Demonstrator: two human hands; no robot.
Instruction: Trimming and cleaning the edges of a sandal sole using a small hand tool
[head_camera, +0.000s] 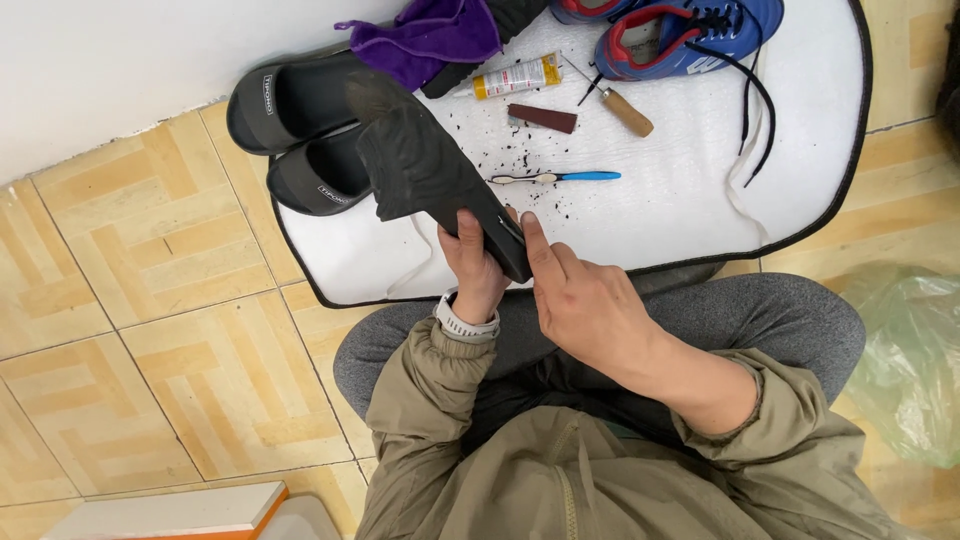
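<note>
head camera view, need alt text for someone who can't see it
Seen from above, a seated person holds a black shoe sole-up, the left hand gripping its heel end and the right hand pressing a finger against that end. Beyond it a white mat holds black slides, a blue sneaker, a glue tube, an awl and a toothbrush.
</note>
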